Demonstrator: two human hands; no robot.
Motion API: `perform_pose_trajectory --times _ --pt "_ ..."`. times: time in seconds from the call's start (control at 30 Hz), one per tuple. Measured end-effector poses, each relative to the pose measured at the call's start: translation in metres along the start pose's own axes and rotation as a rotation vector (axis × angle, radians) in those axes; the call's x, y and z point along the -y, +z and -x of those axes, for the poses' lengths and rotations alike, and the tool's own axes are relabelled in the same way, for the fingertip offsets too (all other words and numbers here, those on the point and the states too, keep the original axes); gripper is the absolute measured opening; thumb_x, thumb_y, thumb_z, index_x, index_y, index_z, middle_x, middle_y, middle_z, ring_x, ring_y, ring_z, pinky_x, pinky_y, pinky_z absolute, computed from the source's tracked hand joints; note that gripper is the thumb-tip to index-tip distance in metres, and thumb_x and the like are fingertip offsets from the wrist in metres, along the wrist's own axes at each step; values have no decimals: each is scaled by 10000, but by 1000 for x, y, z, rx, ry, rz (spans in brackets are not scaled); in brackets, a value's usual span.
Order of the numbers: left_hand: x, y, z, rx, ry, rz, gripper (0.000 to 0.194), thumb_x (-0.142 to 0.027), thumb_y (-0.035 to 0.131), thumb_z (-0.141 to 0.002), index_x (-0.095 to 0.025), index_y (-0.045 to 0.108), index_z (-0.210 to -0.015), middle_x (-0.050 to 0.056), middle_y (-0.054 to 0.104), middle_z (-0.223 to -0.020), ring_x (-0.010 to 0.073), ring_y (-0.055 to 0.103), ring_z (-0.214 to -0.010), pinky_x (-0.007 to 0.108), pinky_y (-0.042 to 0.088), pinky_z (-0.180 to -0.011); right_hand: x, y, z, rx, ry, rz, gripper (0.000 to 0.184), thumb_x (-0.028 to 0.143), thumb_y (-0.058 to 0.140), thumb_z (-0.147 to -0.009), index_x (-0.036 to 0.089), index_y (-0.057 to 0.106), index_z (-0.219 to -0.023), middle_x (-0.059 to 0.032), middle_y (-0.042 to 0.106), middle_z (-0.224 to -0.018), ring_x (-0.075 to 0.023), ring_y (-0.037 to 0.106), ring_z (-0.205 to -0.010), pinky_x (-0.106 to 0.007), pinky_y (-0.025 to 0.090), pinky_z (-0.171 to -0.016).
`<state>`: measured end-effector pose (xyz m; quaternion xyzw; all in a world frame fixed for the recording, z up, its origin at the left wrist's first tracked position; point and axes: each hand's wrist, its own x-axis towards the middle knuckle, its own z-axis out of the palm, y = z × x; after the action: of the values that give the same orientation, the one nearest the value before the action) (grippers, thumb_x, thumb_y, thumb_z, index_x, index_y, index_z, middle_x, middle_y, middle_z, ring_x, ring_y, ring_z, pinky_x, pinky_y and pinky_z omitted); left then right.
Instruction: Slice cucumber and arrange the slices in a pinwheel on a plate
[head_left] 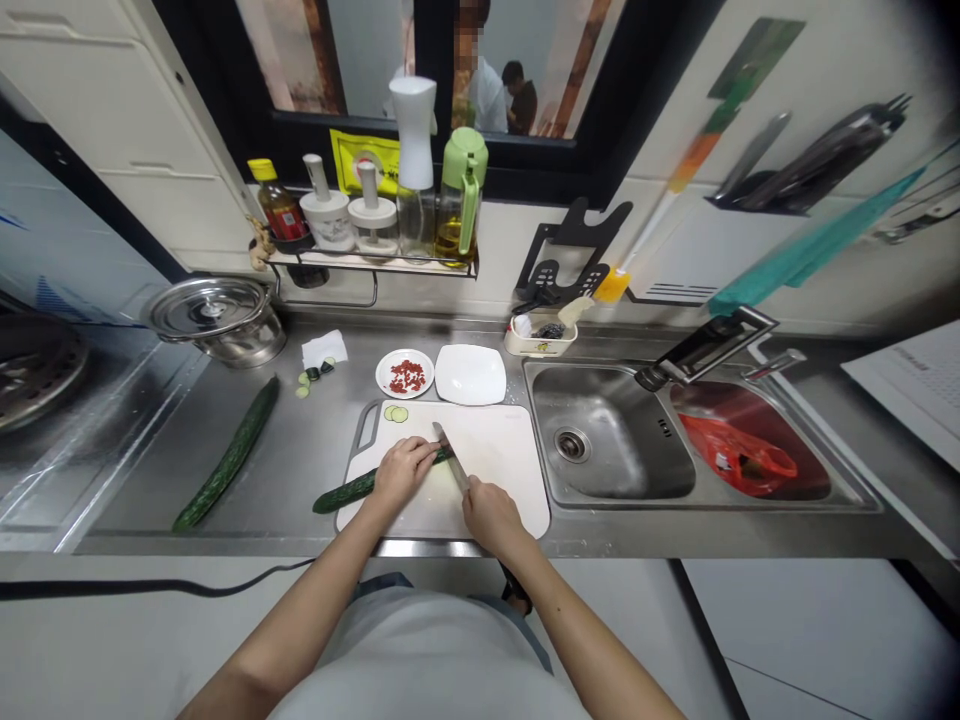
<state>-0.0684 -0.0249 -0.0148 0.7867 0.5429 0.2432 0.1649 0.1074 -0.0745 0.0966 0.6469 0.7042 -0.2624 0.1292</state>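
A dark green cucumber (346,494) lies slantwise across the white cutting board (506,450), its left end past the board's edge. My left hand (403,470) is closed over its right part and holds it down. The handle of a knife (454,460) is in my right hand (491,512); the blade points away from me and stands at the cucumber's right end, close to my left fingertips. A few pale cucumber slices (396,413) rest at the board's upper left corner. Behind the board are a small plate of chopped red bits (406,375) and a white square plate (471,375).
Another cucumber (229,455) lies on the steel counter at left, near cucumber scraps (303,385) and a lidded pot (217,318). To the right is a double sink (615,440) with a red plastic bag (739,455). Bottles and jars stand on a wall rack (375,262).
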Motion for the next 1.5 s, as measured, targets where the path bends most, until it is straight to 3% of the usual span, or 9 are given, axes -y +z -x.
perform_pose_trajectory --times 0.27,0.93,1.3,1.5 --pt "0 -1 -1 -3 2 19 276 -319 476 -934 -279 683 -1113 45 655 -982 174 573 -931 299 454 -848 -7 3 14 39 18 -6 335 132 328 -923 105 591 -1129 -169 682 -1010 -236 631 -1004 -289 416 -780" --pt "2 -1 -2 22 -5 45 288 -328 475 -932 -285 677 -1134 47 662 -1016 186 574 -954 311 450 -869 7 2 -15 -3 -6 4 329 130 330 -919 94 587 -1121 -179 679 -1012 -250 644 -980 -305 440 -755" --pt "2 -1 -3 24 -16 53 272 -322 483 -929 -278 687 -1104 43 668 -1001 184 579 -952 307 455 -857 -1 3 3 41 6 2 325 138 348 -920 99 586 -1137 -171 677 -1029 -241 633 -1000 -293 429 -766" --pt "3 0 -3 15 -17 67 277 -322 476 -933 -271 673 -1120 36 670 -1005 184 579 -949 312 459 -860 1 3 -3 35 -11 4 326 119 350 -911 88 588 -1133 -172 675 -1033 -244 631 -1005 -295 428 -772"
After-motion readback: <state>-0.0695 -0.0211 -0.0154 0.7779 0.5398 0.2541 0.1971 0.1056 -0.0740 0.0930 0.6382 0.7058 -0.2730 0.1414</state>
